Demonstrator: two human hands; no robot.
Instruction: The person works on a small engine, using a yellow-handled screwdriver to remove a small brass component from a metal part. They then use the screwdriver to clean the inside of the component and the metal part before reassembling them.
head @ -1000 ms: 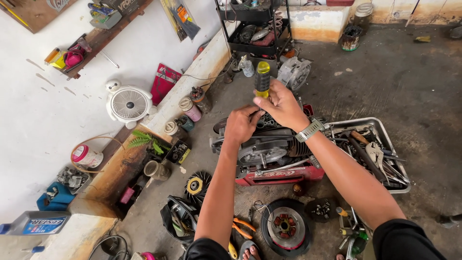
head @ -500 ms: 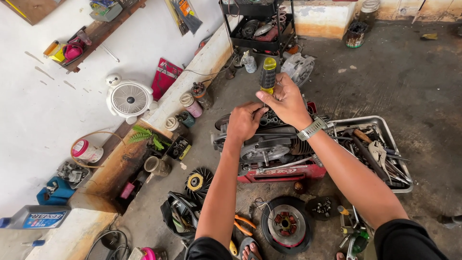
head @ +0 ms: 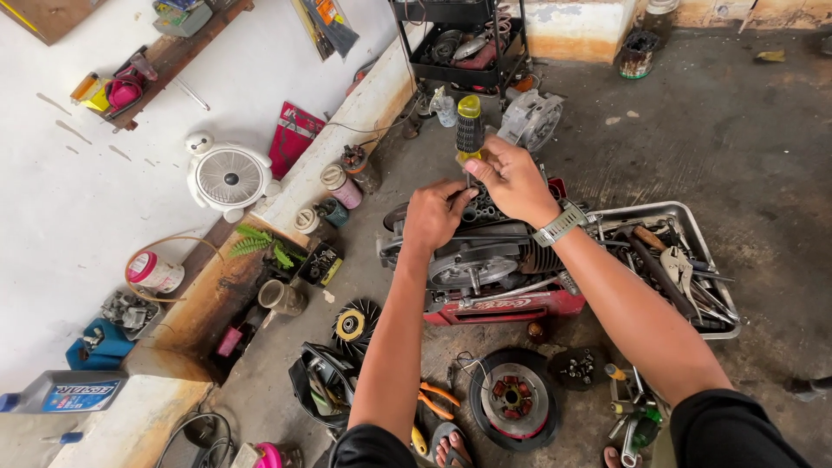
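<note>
a grey plastic oil bottle with a blue label (head: 62, 392) lay on its side at the lower left on the pale ledge. a white tub with a pink band (head: 156, 271) stood against the white wall, above it. a flat red printed package (head: 295, 137) leaned on the wall beside the white fan. a small cylindrical can with a pinkish label (head: 341, 185) stood on the ledge, near the engine.

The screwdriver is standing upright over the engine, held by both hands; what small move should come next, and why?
Probably a slow twist of the screwdriver with the right hand, pressing downward. Its yellow-and-black handle stands upright above the engine, the right hand grips just under the handle, and the left hand steadies the shaft near the tip. Whether the tip sits in a screw is hidden.
</note>
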